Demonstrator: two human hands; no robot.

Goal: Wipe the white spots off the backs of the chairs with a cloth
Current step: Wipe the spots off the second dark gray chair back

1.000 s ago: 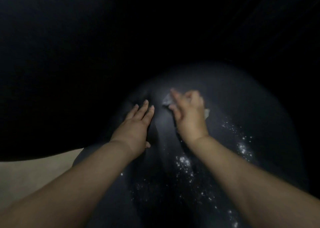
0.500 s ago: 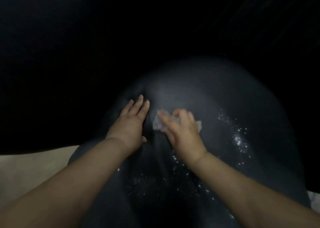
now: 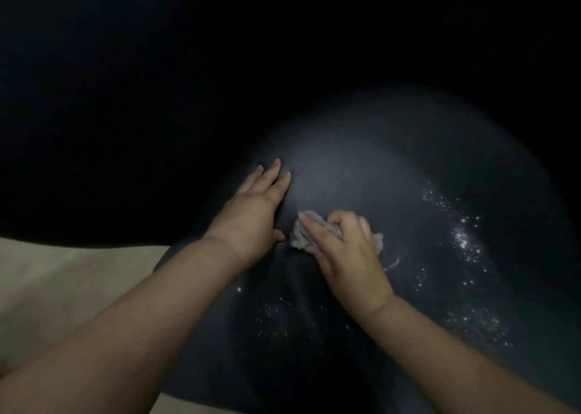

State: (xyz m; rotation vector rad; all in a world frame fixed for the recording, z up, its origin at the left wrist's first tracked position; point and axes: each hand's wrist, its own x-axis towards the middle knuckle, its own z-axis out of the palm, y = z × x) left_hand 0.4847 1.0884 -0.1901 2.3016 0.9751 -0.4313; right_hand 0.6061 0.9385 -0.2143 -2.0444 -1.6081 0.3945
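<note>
A dark, rounded chair back (image 3: 361, 168) fills the middle and right of the dim view. White spots (image 3: 462, 237) speckle its right side, and more of them lie low in the middle and lower right. My right hand (image 3: 345, 253) grips a crumpled whitish cloth (image 3: 298, 234) and presses it on the chair back near the centre. Just to its left, my left hand (image 3: 254, 212) rests flat on the surface with straight fingers pointing away from me.
A pale beige floor (image 3: 63, 287) shows at the lower left beside the chair. Everything above and around the chair back is black and unreadable.
My right hand has drawn the cloth down the chair back toward me and slightly left, over the central patch of spots. My left hand has stayed flat in the same place.
</note>
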